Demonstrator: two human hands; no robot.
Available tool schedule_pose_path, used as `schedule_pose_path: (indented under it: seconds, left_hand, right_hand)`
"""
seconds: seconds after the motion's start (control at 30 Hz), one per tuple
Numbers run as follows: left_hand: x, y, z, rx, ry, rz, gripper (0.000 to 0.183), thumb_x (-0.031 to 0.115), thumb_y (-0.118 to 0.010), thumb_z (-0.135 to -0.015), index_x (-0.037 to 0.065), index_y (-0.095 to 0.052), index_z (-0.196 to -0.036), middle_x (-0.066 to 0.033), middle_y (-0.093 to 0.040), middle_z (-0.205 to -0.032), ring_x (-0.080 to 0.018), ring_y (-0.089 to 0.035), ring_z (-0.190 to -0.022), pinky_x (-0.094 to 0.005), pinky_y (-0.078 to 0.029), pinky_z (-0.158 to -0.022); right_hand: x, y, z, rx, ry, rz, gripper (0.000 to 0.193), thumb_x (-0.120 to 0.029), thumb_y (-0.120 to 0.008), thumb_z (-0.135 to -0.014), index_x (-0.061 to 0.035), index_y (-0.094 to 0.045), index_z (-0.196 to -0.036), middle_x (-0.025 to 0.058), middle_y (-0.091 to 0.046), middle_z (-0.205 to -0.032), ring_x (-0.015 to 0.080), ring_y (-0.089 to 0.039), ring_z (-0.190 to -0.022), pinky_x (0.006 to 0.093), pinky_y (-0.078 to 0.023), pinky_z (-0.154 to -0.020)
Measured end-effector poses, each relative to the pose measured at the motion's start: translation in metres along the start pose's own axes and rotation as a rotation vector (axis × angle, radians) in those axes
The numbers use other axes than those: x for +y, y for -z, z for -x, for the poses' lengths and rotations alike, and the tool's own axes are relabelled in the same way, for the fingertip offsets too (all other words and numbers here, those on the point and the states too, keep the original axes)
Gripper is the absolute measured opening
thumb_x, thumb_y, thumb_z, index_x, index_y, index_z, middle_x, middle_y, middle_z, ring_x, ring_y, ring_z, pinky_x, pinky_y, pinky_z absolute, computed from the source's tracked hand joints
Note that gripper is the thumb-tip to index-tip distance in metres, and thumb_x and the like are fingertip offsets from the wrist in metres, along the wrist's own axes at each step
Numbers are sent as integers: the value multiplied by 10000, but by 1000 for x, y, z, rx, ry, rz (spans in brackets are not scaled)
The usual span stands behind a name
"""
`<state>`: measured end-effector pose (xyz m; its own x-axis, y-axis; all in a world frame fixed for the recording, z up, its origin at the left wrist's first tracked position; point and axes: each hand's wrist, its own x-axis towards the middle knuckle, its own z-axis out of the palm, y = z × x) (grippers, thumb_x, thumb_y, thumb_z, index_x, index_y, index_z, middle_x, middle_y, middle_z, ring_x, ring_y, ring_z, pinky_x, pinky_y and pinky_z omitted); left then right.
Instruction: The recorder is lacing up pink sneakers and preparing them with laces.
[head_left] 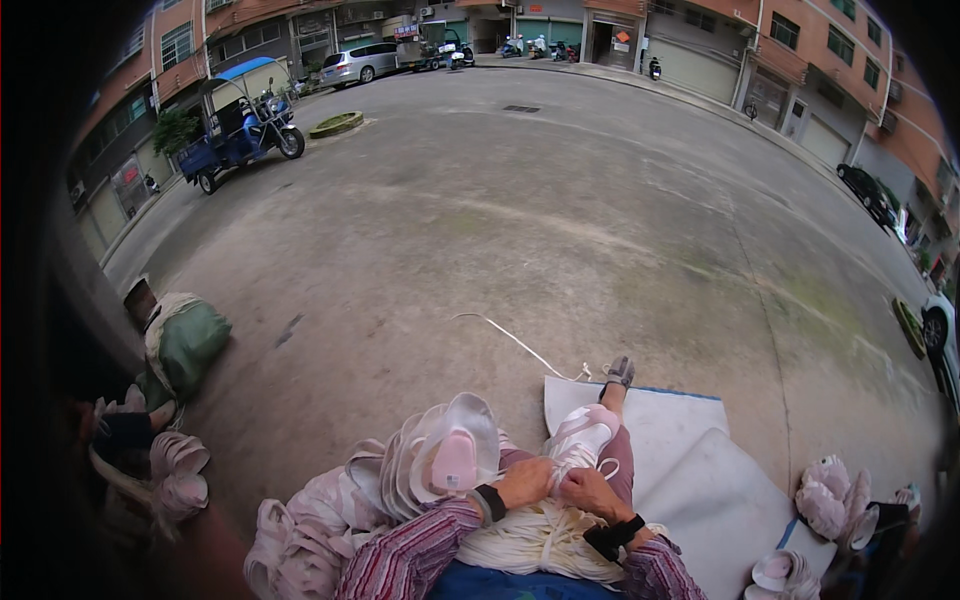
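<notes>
a: what do you see from the head camera?

b: i'm looking down at a lap outdoors, on a wide concrete yard. my left hand (523,482) and right hand (590,490) meet over a pale pink-and-white shoe upper (580,438) resting on the right knee. both hands are curled, pinching white cord (556,470) at the near end of that upper.

a: where does the cord come from?

b: a thick bundle of white laces (540,540) lies in the lap, just under the wrists (each wrist wears a dark band). one loose lace (515,340) trails away across the ground ahead.

a: and around you?

b: a stack of clear and pink shoe forms (445,458) sits just left of the hands. white foam sheets (700,470) lie to the right. a green sack (188,340) stands well apart on the left, and a blue three-wheeled cart (238,130) is parked far off.
</notes>
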<state>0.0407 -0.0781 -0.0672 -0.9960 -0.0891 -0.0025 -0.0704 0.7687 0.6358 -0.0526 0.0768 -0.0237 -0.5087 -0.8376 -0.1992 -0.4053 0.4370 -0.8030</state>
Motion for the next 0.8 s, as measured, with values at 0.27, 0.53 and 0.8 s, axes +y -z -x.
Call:
schedule_pose_path:
  seconds: [0.27,0.53,0.8]
  left_hand:
    - [27,10,13,134,-147,-440,249,285,-593,-780,59,-596,-883,-143,-600,-859,-309,-543,-850,-476,-364,-773]
    - [21,-15,9,91,-205,-437,103,118,-527,-760,38,-550,-820,-147,-583,-693,-317,-568,-659,-449,-390,-621]
    - [32,3,-11,-75,-115,-384,124,94,-497,-797,-23,-536,-812,-206,-603,-688,-387,-586,-644,-493,-410,-602]
  right_hand:
    - [-38,62,93,-292,-311,-1047,211,-235,-587,-910,-42,-574,-825,-36,-431,-567,43,-381,-433,200,-282,-397]
    - [-65,109,194,316,104,-972,196,-130,-609,-817,36,-548,-734,45,-516,-545,56,-403,-393,206,-301,-362]
    - [-48,113,157,727,307,-550,182,-148,-525,-933,31,-547,-906,55,-567,-724,46,-448,-603,189,-359,-573]
